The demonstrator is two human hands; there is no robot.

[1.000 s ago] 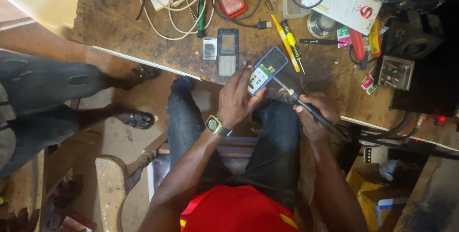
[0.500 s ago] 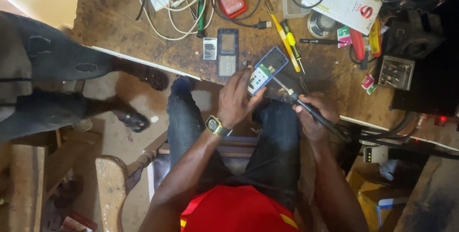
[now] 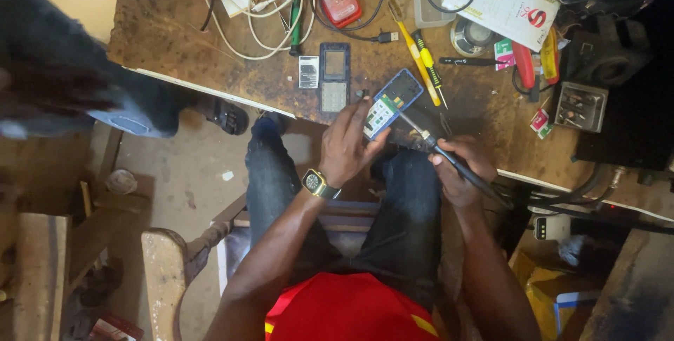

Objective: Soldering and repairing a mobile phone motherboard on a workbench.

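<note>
Pinching an opened blue phone (image 3: 390, 104) by its edges, left hand (image 3: 349, 146) fingers wrap its near side at the bench lip. Right hand (image 3: 458, 165) is closed round a soldering iron (image 3: 441, 150), tip just beyond the L fingertips. Phone looks light, stiff, w/ a fragile exposed board; best held by the frame only.

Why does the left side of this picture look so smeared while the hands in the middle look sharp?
In the head view, the passing person's leg at the left is streaked with motion blur; the left hand, the opened phone it steadies and the right hand gripping the soldering iron are crisp. The far right corner sinks into deep shadow.
</note>
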